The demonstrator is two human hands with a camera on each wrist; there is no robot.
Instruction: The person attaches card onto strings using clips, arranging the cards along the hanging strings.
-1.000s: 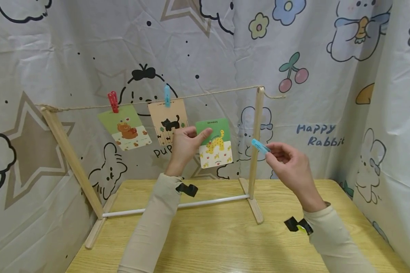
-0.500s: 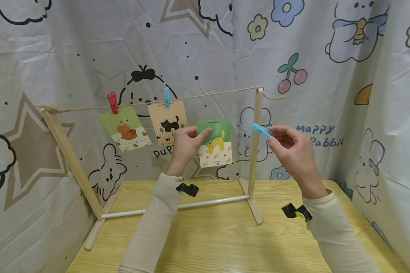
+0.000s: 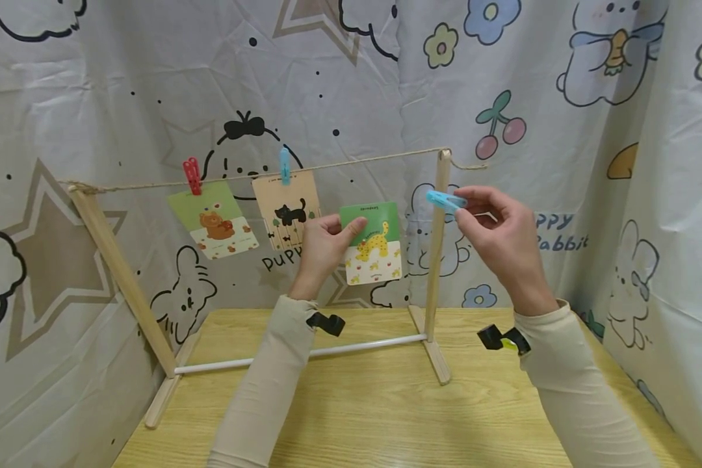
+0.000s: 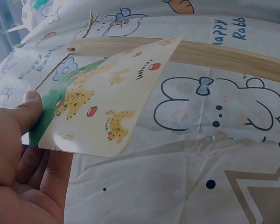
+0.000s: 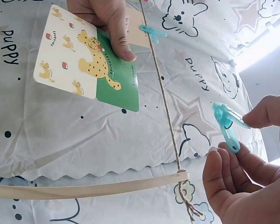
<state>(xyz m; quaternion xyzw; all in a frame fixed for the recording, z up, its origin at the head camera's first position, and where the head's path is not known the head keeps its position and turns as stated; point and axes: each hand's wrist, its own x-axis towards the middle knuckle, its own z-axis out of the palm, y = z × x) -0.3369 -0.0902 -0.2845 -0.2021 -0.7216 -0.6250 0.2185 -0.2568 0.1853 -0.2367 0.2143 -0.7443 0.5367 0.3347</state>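
My left hand pinches a green and white leopard card by its left edge, below the string. In the right wrist view that card shows apart from the string. My right hand holds a light blue clothespin by its handle ends, in front of the right wooden post. On the string hang a bear card under a red clothespin and an orange black-cat card under another blue clothespin.
The string runs between the right post and a leaning left post. A white rod joins their feet low over the wooden table. A printed curtain hangs behind.
My right hand has risen with the blue clothespin, which now lies more level near the right post. My left hand and the leopard card have shifted slightly right.
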